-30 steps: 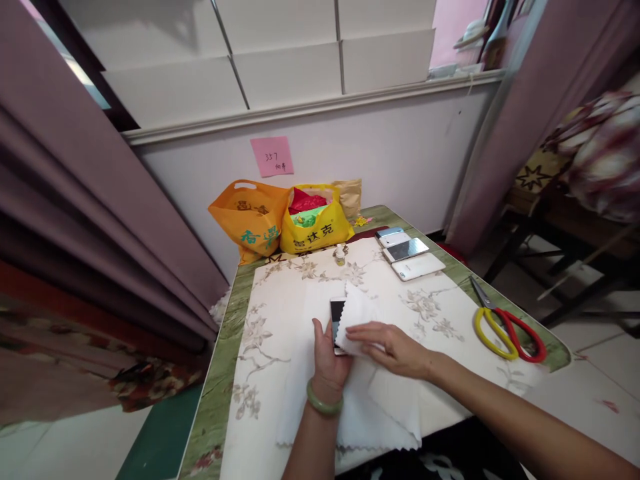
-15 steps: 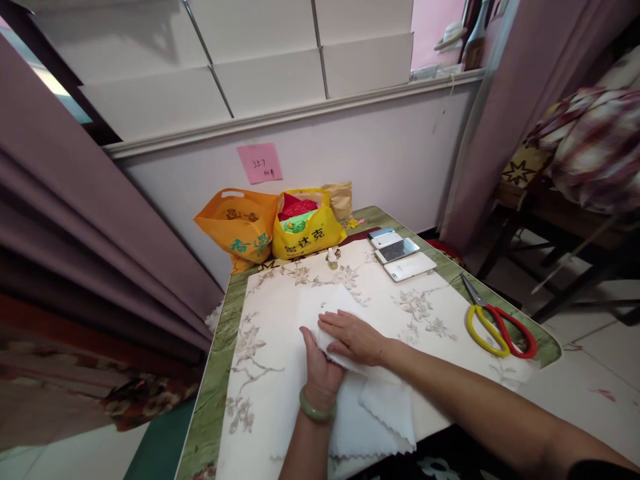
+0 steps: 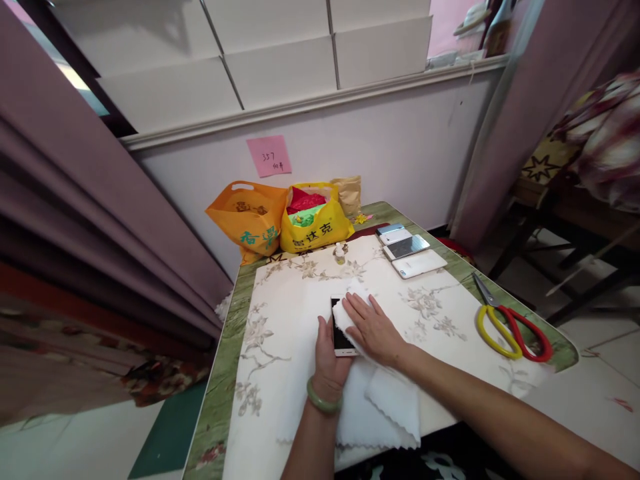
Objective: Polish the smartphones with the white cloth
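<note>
My left hand, with a green bangle on the wrist, grips the lower end of a white-framed phone lying screen up on the table. My right hand lies flat with fingers stretched out, pressing a white scallop-edged cloth onto the phone's right side. The cloth covers part of the dark screen and trails down toward the table's near edge. Both hands rest on a floral white table cover.
Several more phones lie in a row at the far right. Red-and-yellow scissors sit near the right edge. Orange bag and yellow bag stand at the back by the wall, with a small bottle in front. Curtains hang left.
My right hand slid the cloth over the whole phone, then back to the right, so the left strip of the screen shows again. My left hand kept its hold.
</note>
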Tool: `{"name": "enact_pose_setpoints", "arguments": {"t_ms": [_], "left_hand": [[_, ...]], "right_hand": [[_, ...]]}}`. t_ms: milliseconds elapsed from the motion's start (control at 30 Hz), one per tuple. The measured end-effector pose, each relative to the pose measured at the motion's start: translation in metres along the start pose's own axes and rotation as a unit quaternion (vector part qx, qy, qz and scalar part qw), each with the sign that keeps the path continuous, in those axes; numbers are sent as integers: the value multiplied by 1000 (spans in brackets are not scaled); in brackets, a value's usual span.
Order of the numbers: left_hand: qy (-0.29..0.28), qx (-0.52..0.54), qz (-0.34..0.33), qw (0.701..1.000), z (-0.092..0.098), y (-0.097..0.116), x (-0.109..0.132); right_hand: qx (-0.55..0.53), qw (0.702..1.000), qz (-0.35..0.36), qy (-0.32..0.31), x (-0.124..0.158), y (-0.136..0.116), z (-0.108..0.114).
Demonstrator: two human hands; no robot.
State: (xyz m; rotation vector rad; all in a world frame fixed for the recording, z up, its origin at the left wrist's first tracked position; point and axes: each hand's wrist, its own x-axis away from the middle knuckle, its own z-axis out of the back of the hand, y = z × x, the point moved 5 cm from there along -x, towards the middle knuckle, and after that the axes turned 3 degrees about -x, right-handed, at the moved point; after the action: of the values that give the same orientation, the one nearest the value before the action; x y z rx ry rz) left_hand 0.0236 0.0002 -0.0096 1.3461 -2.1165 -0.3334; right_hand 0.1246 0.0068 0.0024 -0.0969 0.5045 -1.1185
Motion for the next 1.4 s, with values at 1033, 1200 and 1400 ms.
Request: {"name": "enact_pose_setpoints", "arguments": {"t_ms": [1033,1200,1400], "left_hand": [[33,-526,-124,841,-52,13,-47],[62,-497,-167,849,-61,8,-57],[144,-449,-251,846,-61,15,-68]], "right_hand": [[-584,716,-326,198,-25,93,3],[-555,723,-355,207,-23,105,-1],[-500,769,-331,220,-21,94,-2]]}}
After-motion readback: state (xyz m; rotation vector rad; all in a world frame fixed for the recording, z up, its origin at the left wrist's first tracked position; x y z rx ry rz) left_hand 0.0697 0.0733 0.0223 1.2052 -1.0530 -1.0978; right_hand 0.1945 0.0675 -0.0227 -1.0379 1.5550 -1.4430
